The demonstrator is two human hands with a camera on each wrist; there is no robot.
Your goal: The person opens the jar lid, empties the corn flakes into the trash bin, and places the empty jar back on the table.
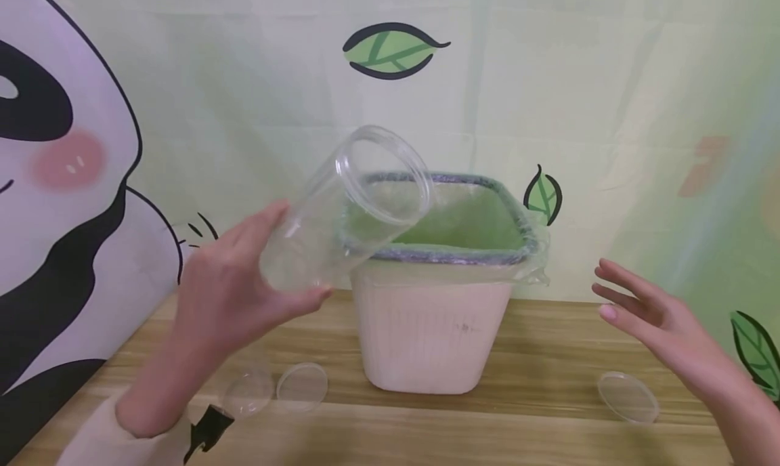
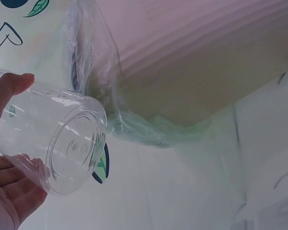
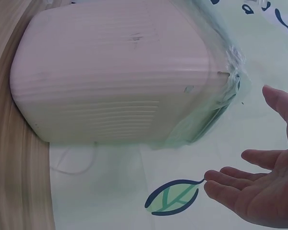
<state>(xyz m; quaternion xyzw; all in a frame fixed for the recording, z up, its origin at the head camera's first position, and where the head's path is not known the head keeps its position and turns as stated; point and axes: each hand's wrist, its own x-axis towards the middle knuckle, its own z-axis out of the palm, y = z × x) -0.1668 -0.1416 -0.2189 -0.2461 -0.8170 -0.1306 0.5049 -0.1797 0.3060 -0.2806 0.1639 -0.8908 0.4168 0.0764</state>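
My left hand (image 1: 228, 286) grips a clear plastic jar (image 1: 311, 229) round its side, thumb below and fingers behind. The jar tilts, its round mouth toward the upper right, overlapping the left rim of a pale pink trash bin (image 1: 432, 330) in the head view. In the left wrist view its ridged base (image 2: 77, 148) faces the camera, and nothing shows inside. A thin green bag (image 1: 469, 225) lines the bin and folds over the rim. To the bin's right, my right hand (image 1: 664, 324) hovers with fingers spread and holds nothing.
On the wooden table (image 1: 524, 439) lie a clear round lid (image 1: 302, 387) and another clear round plastic piece (image 1: 246, 390) left of the bin. A third clear disc (image 1: 629, 397) lies below my right hand. Behind hangs a pale green backdrop (image 1: 244, 66) with a panda and leaves.
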